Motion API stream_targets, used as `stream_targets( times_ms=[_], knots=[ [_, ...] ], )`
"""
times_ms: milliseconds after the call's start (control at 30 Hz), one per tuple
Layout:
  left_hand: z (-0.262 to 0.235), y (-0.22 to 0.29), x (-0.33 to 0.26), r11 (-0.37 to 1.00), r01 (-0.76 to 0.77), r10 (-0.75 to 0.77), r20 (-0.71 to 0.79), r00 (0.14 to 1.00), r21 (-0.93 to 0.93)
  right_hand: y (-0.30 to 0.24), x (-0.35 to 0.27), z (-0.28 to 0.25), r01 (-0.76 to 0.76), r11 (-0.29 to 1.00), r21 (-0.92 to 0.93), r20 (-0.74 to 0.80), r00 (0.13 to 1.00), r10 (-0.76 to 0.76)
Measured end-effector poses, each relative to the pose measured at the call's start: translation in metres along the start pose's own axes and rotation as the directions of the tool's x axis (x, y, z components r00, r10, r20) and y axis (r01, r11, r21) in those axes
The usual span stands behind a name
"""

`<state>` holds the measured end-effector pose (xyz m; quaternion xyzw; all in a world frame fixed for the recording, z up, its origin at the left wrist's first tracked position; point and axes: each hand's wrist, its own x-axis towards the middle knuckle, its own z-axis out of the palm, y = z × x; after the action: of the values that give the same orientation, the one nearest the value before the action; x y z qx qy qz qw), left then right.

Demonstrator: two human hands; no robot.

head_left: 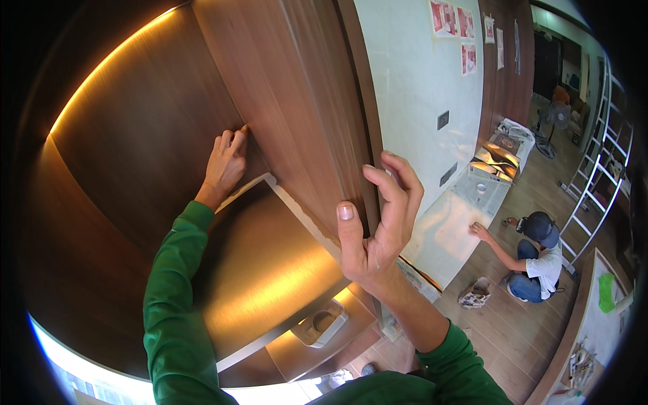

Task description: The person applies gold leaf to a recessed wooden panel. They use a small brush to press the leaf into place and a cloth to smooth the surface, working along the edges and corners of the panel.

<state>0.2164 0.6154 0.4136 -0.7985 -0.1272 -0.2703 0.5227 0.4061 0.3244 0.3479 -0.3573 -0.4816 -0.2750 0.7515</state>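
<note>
My left hand point(226, 162) reaches into the corner of a wood-grain cabinet niche. Its fingers are curled together against the seam where the dark back panel point(162, 101) meets the brown side panel point(277, 81); whatever they hold, if anything, is hidden. Beside the front edge of that side panel, my right hand point(378, 229) is raised with thumb and fingers apart, holding nothing. Under my left arm lies a brushed bronze-coloured shelf point(270, 263), with pale tape point(304, 214) along its edges at the wall.
A lit strip point(111, 57) glows along the niche's top. A pale ring-shaped item point(322, 325) sits on the lower ledge point(297, 351). To the right, a person point(536, 260) in a cap crouches by a long low white surface point(445, 236). Beyond stand a ladder point(594, 182) and a fan point(557, 118).
</note>
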Motion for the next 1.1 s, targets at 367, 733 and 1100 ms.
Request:
stream_targets(
  times_ms=[367,733,1100],
  knots=[
    [-0.007,0.012,-0.009,0.991,-0.093,0.106,0.143,0.984,-0.100,0.000,0.001,-0.002,0.016,0.999,-0.028,0.003,1.000,-0.015],
    [-0.104,-0.023,0.004,0.265,0.573,-0.437,0.433,0.788,-0.776,-0.001,-0.002,0.005,0.010,0.999,0.037,-0.059,0.998,-0.008],
    [-0.272,0.053,0.034,-0.547,0.536,-0.308,0.750,0.586,-0.643,-0.044,0.007,-0.062,-0.157,0.947,0.280,0.060,0.988,0.145]
  ],
)
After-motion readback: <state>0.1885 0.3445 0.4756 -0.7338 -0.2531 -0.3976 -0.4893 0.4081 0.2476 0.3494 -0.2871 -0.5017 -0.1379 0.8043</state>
